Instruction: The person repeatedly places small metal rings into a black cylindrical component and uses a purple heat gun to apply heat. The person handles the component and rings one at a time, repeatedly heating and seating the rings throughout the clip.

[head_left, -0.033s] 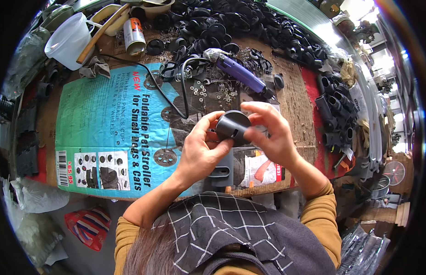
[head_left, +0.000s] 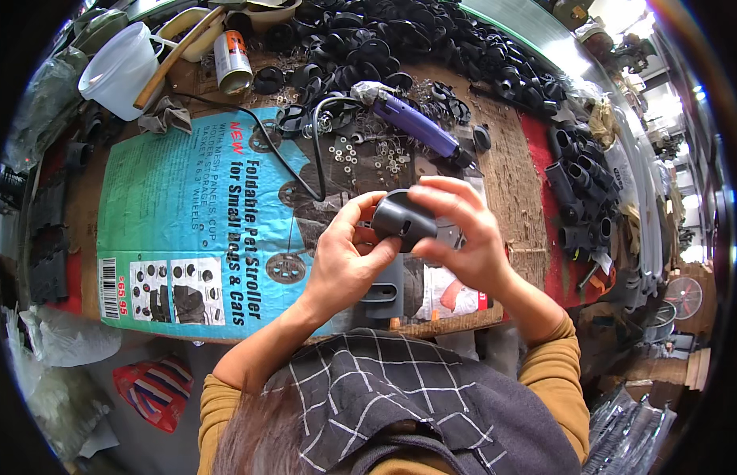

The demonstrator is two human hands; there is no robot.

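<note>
Over the middle of the table a black rounded plastic part [head_left: 401, 225] with a small slot in its side is held between my two hands. My left hand [head_left: 348, 257] grips its left side, thumb along the lower edge. On the right, the fingers of my right hand [head_left: 473, 237] curl over the part's upper edge, with the thumb at its lower right. Below the hands lies a dark grey plastic piece [head_left: 382, 294] with an oval slot. Beyond the hands rests a purple electric screwdriver [head_left: 420, 127] with a black cord [head_left: 293, 170].
Small pale washers [head_left: 344, 155] lie near the screwdriver. A large pile of black plastic parts [head_left: 376, 55] covers the back. Black tubular fittings [head_left: 574, 190] sit at right, a white bucket [head_left: 119, 71] and spray can [head_left: 233, 63] at back left. Printed blue cardboard [head_left: 170, 206] covers the tabletop.
My right fingers have moved left over the top of the black part. The part has turned slightly, so its slotted side shows more.
</note>
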